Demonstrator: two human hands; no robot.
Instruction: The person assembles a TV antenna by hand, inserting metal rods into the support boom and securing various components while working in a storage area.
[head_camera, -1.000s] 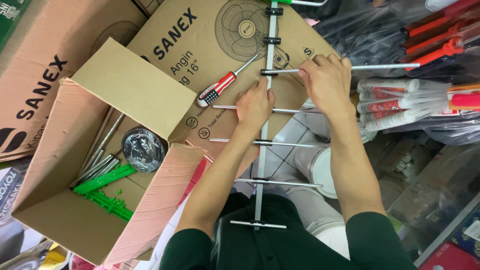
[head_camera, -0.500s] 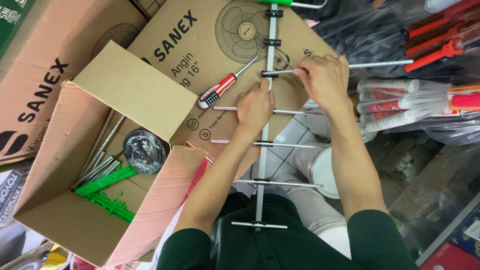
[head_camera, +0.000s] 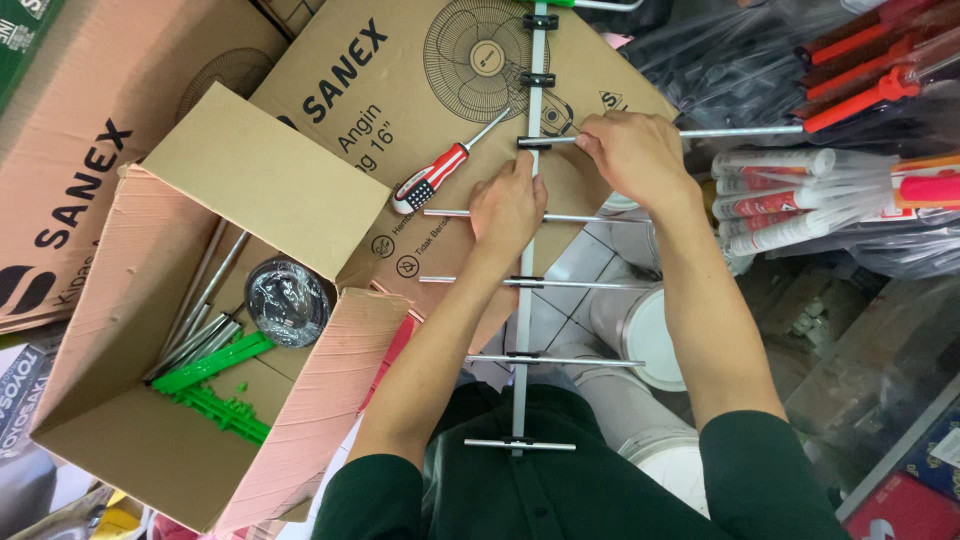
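Antenna boom (head_camera: 523, 330), a slim square-section strip of pale metal, runs from the person's lap up across the flat fan carton (head_camera: 420, 150), with thin round cross rods (head_camera: 530, 283) clipped through it at intervals by small black brackets. It looks light but long and springy, and the rods seem easy to bend, so the sound place to take hold appears to be the stiff boom itself or a rod close to its bracket. The left hand (head_camera: 508, 208) rests on the boom just below the upper bracket, fingers folded together over it. The right hand (head_camera: 632, 155) is closed around the upper cross rod (head_camera: 740, 131) just right of the boom, fingers clamped on the smooth metal. A screwdriver (head_camera: 440, 172) with a red-and-white ribbed handle lies on the carton near the left hand, its shaft pointing toward the boom. At the carton's left edge an open cardboard box (head_camera: 130, 330) holds more bare rods, green plastic parts (head_camera: 215, 385) and a coil wrapped in clear film (head_camera: 288, 300). Bagged red-handled tools (head_camera: 860, 70) and tubes lie to the right.
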